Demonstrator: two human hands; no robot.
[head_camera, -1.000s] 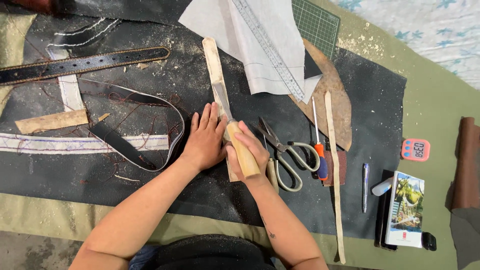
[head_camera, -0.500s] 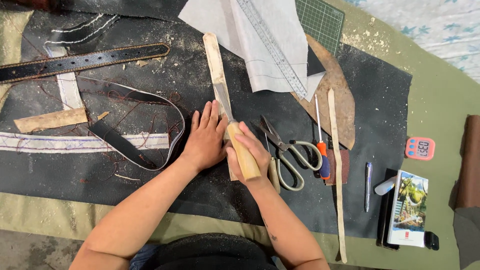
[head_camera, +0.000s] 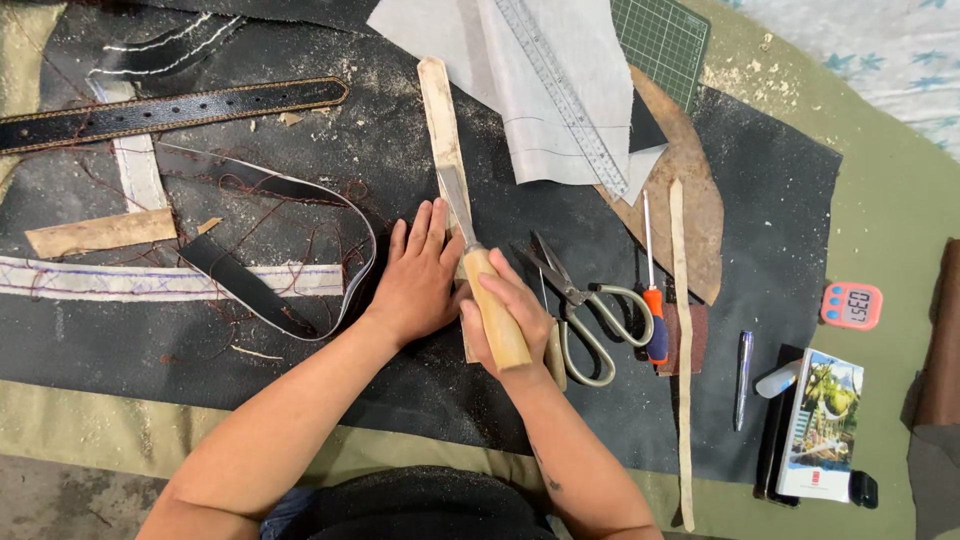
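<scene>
Head view, looking straight down onto a dark mat (head_camera: 200, 340) spread over an olive cloth (head_camera: 880, 200) on the surface. Right hand (head_camera: 505, 315), fingers clenched around the wooden handle of a skiving knife (head_camera: 478, 270), blade pointing away and lying on a pale leather strip (head_camera: 441, 125) that runs lengthwise up the middle. Left hand (head_camera: 420, 280) flat and released, fingers spread, palm down just beside the blade on its left, pressing on the mat and the strip's near end. Directly right of the knife hand, scissors (head_camera: 580, 315) with blades half open, tips near the knuckles; beyond them an orange-handled awl (head_camera: 652, 300) and a long thin leather strip (head_camera: 682, 350) reaching down to the mat's near edge. Left of the flat hand, a curved black strap (head_camera: 270, 200) looping close to the wrist, with loose threads around it. Farther up, a stitched black belt (head_camera: 170, 108), a metal ruler (head_camera: 560, 90) on grey paper (head_camera: 600, 50), and the corner of a green cutting mat (head_camera: 660, 35). Along the right edge of the mat, a pen (head_camera: 743, 375), a small booklet (head_camera: 818, 425) and a pink timer (head_camera: 852, 305), well apart from both hands. Open room mainly in the band of bare mat below the left forearm; tight on the right of the knife.
</scene>
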